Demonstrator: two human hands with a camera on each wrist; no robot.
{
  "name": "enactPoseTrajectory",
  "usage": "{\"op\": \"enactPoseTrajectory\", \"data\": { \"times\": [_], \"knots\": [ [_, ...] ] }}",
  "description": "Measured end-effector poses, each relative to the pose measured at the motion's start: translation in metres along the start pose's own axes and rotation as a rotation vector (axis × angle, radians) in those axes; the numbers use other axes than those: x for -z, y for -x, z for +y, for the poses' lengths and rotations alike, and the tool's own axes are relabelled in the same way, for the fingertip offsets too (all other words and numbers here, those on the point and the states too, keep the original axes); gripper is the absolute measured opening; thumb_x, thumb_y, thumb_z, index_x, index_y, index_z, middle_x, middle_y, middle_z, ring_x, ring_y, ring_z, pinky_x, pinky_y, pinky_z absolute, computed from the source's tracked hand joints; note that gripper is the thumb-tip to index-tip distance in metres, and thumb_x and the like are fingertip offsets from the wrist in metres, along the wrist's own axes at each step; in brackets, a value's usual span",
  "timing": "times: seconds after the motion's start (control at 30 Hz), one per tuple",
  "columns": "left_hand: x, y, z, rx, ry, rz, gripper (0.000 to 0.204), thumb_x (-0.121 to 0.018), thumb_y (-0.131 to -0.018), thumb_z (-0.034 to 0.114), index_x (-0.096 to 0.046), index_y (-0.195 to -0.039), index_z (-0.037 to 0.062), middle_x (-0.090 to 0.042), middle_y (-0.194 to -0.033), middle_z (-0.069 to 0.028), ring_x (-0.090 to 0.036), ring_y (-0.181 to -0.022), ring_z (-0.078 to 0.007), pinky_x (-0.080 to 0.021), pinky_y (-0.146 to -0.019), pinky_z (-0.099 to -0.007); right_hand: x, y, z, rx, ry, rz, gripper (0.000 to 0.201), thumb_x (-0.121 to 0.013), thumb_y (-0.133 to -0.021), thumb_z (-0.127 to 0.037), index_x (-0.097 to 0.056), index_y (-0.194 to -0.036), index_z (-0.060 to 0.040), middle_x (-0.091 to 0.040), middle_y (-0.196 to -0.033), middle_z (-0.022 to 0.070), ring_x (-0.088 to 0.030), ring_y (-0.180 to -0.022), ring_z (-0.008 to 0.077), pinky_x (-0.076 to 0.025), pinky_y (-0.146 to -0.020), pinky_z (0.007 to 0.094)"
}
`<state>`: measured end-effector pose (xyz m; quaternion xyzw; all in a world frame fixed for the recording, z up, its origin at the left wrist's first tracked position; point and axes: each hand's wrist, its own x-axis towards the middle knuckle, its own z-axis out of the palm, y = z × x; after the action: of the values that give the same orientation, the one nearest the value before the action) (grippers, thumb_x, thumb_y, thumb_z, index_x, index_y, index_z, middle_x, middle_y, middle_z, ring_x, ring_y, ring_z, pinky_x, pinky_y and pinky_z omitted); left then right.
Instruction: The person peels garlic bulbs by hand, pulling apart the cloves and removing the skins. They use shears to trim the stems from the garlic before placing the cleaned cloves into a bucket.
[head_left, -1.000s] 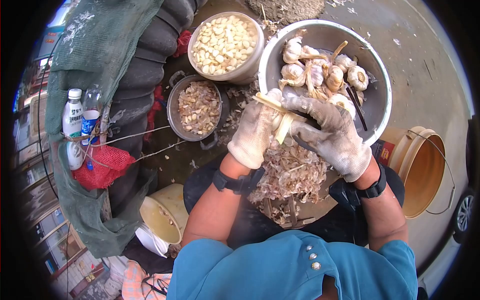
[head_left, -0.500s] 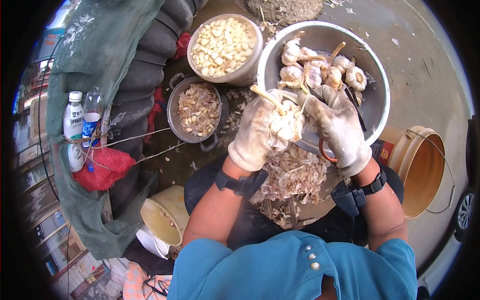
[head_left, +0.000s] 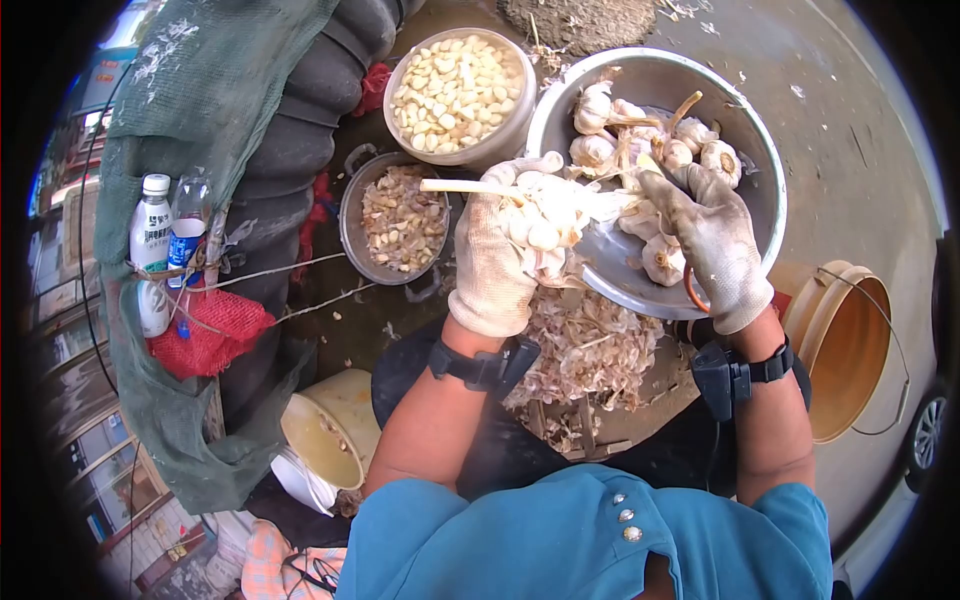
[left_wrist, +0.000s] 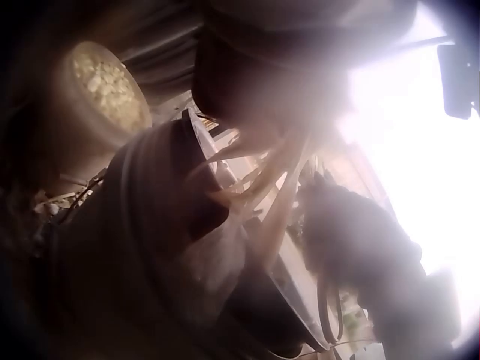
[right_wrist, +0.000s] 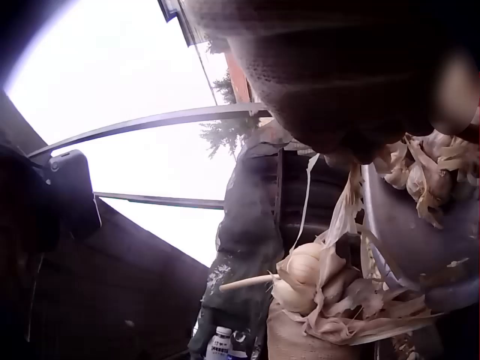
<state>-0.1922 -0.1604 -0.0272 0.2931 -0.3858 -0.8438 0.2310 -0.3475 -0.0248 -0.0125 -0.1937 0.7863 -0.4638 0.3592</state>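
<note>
My gloved left hand (head_left: 490, 275) grips a garlic bulb (head_left: 540, 225), its pale stalk pointing left. Some of the bulb's cloves are bare in the right wrist view (right_wrist: 307, 274). Loose papery skin (head_left: 610, 206) trails from the bulb toward my gloved right hand (head_left: 722, 240), whose thumb and fingers pinch it over the basin. An orange handle loop of scissors (head_left: 690, 287) sticks out below that palm; the blades are hidden behind the hand. Whole garlic bulbs (head_left: 592, 150) lie in the metal basin (head_left: 772, 200).
A white bucket of peeled cloves (head_left: 460, 95) stands beyond my left hand, near a pot of cloves and skins (head_left: 405, 220). Garlic peelings (head_left: 580, 345) heap up between the knees. A tipped bucket (head_left: 850, 340) lies right, a yellowish one (head_left: 325, 430) left.
My right hand has drawn away to the right, stretching skin off the bulb. The left hand has turned, so the stalk swings to point left. Dark scissor blades seen earlier are now hidden.
</note>
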Motion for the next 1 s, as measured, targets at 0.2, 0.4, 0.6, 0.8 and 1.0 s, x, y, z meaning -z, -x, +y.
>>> {"op": "enactPoseTrajectory", "data": {
  "times": [0.2, 0.4, 0.6, 0.8, 1.0],
  "knots": [
    [0.003, -0.001, 0.004, 0.062, -0.055, -0.001, 0.031, -0.042, -0.101, 0.021, -0.056, -0.116, -0.0026, -0.067, -0.096, -0.0108, -0.067, -0.079, -0.0157, -0.057, -0.065, -0.0241, 0.01, -0.014, 0.023, 0.206, 0.282, 0.152, 0.031, -0.064, -0.094, -0.023, -0.063, -0.11, 0.0031, -0.067, -0.096, 0.0062, -0.058, -0.09, 0.0119, -0.046, -0.085, 0.026],
    [0.018, -0.006, -0.004, 0.096, -0.008, -0.208, 0.031, -0.044, -0.1, 0.022, -0.058, -0.112, -0.0025, -0.066, -0.094, -0.0097, -0.066, -0.078, -0.0144, -0.056, -0.065, -0.0245, 0.013, -0.005, 0.015, 0.472, 0.315, 0.082, 0.025, -0.053, -0.097, -0.017, -0.062, -0.115, -0.0015, -0.063, -0.108, 0.0165, -0.063, -0.094, 0.0284, -0.048, -0.088, 0.0354],
    [0.014, -0.001, 0.001, 0.127, -0.36, -0.233, 0.025, -0.051, -0.096, 0.017, -0.061, -0.109, -0.0014, -0.066, -0.091, -0.0062, -0.064, -0.079, -0.0125, -0.053, -0.069, -0.0225, 0.015, 0.01, -0.009, 0.082, 0.019, -0.291, 0.024, -0.057, -0.097, -0.018, -0.063, -0.113, -0.0003, -0.064, -0.087, 0.0079, -0.056, -0.076, 0.0116, -0.048, -0.072, 0.0279],
    [0.007, 0.002, 0.002, 0.083, -0.612, -0.197, 0.022, -0.05, -0.096, 0.018, -0.061, -0.105, 0.0005, -0.068, -0.095, -0.0087, -0.064, -0.083, -0.0119, -0.052, -0.071, -0.0237, 0.002, 0.017, -0.003, 0.114, 0.134, -0.516, 0.026, -0.055, -0.097, -0.022, -0.063, -0.112, -0.0031, -0.064, -0.084, 0.0106, -0.061, -0.071, 0.0164, -0.05, -0.067, 0.0325],
    [0.017, 0.0, -0.006, 0.084, -0.578, -0.17, 0.027, -0.047, -0.1, 0.023, -0.06, -0.1, -0.0005, -0.068, -0.093, -0.0091, -0.065, -0.084, -0.0136, -0.053, -0.066, -0.0242, -0.001, 0.018, 0.006, 0.24, 0.119, -0.514, 0.029, -0.054, -0.095, -0.018, -0.062, -0.119, -0.0038, -0.064, -0.095, 0.0161, -0.064, -0.081, 0.0274, -0.051, -0.077, 0.0367]
  ]
}}
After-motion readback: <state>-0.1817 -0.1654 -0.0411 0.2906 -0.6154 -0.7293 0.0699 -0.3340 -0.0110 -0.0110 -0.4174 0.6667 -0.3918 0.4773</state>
